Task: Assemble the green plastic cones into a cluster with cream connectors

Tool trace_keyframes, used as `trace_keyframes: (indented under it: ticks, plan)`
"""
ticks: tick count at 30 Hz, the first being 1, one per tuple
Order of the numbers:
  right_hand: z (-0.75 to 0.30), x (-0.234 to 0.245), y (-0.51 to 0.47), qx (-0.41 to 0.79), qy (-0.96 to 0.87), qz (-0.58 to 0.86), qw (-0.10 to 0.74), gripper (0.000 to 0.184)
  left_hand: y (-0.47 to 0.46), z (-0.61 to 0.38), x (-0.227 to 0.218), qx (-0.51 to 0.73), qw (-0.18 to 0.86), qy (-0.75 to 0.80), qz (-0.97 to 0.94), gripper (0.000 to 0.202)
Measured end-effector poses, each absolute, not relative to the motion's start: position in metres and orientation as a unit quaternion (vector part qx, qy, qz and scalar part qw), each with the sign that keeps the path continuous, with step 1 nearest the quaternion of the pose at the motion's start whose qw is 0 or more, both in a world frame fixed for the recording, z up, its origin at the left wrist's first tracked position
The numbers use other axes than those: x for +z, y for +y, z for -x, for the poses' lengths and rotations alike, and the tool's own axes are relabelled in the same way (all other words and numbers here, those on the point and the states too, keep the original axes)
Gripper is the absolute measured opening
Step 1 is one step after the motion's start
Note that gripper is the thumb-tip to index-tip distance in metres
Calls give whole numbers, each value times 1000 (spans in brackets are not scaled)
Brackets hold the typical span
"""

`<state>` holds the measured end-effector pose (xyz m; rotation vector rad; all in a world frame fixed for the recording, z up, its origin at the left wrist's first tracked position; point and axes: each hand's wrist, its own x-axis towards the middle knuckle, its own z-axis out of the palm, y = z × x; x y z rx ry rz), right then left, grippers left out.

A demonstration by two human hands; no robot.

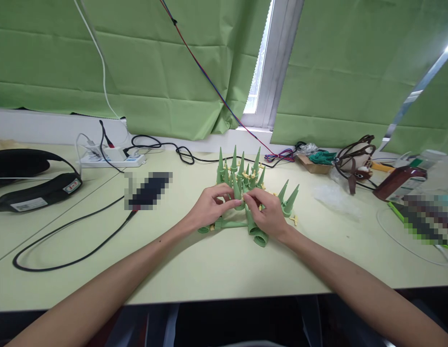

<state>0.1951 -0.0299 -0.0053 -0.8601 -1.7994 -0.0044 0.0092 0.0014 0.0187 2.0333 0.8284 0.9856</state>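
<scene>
My left hand (212, 206) is closed around a green pointed plastic spike (237, 193) that stands tip up. My right hand (268, 211) meets it from the other side, thumb and fingertips pinched at the spike's lower part. A small yellowish piece seems to show at those fingertips, mostly hidden. Behind the hands stand several more green spikes (257, 159) with small yellow T-shaped pieces among them. Two upright spikes (289, 200) are right of my right hand, near a loose yellow T-shaped piece (295, 220). Below the hands lie green spikes with open threaded ends (260, 239).
On the left are a phone (151, 190) with a black cable, a power strip (113, 158) and a black case (39, 197). To the right lie a clear plastic bag (336, 197), a small cardboard box (310, 164), a dark red bottle (401, 184) and a green-edged device (419, 224).
</scene>
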Motion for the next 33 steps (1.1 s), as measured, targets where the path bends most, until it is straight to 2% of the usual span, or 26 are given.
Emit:
trace_keyframes:
  ticks: [9, 21, 33]
  plan:
    - [-193, -6, -31, -14, -746, 363, 557, 20, 2, -11, 17, 391, 347, 319, -790, 24]
    - [-192, -6, -34, 35, -740, 369, 562, 12, 1, -12, 17, 401, 337, 318, -791, 32]
    - [-192, -8, -35, 44, -753, 359, 550, 8, -2, -11, 20, 369, 396, 283, -792, 32]
